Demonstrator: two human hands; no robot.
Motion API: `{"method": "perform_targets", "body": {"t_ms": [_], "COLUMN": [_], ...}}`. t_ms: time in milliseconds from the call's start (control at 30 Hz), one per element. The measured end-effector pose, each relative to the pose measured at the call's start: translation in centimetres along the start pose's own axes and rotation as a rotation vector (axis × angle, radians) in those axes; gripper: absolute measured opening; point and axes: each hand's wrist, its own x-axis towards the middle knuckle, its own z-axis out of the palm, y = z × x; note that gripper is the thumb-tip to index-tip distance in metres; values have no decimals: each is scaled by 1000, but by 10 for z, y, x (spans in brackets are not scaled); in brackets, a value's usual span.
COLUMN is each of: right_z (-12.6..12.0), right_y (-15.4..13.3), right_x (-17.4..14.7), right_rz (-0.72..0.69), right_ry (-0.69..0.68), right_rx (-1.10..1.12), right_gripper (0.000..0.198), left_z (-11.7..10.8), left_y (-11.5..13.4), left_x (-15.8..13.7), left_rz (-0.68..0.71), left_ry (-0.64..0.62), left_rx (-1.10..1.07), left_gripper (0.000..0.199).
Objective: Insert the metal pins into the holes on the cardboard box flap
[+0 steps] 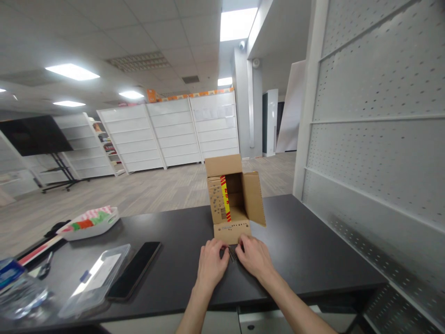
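Taking everything from the cardboard box (238,202), we start far to its left: a clear bottle (21,290), with a white bowl (93,232) of coloured cloth beyond it. Next, nearer the box but well apart from it, lie a flat clear case (95,278) and a dark phone (135,271), just beside each other on the desk (181,260).

Just on our side of the box, toward its left corner, is our left hand (211,262), fingers bent, thumb turned to the right. Then come several thin dark rods (232,253), below the box's lower flap and between our two thumbs. They lie right of the left fingers and left of the right ones; their long axis runs from the box toward us, slanting slightly. The left thumb looks the nearer, by a little.

Our right hand (255,255) mirrors the left near the box's right corner, fingers curled inward. We cannot tell whether either hand's fingers are clamped on the rods or merely beside them. Right of the box stands a perforated panel (365,153).
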Motion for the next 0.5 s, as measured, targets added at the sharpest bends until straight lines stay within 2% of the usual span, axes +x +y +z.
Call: {"method": "perform_targets", "body": {"t_ms": [500], "right_z": [-1], "right_y": [0], "right_x": [0], "right_rz": [-5], "right_ry": [2], "right_rx": [-6], "right_gripper": [13], "left_z": [2], "left_y": [-1], "left_x": [0], "left_rz": [2], "left_ry": [-8], "left_rx": [-19], "left_gripper": [13]}}
